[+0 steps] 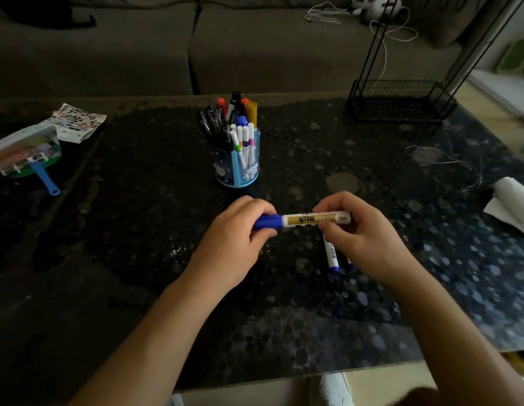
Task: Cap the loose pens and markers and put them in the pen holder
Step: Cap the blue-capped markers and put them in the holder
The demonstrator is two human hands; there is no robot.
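Note:
I hold a marker (pixel 306 220) with a gold and white barrel level in front of me above the table. My left hand (pixel 237 238) grips its blue cap (pixel 268 221) at the left end. My right hand (pixel 357 232) pinches the barrel near its right end. The cap sits on the barrel's left end. A blue and white marker (pixel 331 254) lies on the table under my right hand, partly hidden, with a second one peeping out beside it. The blue pen holder (pixel 238 159) stands behind my hands, filled with several pens and markers.
The dark patterned table (pixel 137 230) has a hand fan (pixel 26 153) and a printed sheet (pixel 79 121) at the far left. A black wire rack (pixel 401 101) stands at the back right. White cloth (pixel 512 203) and a thin cable (pixel 448 162) lie at the right edge.

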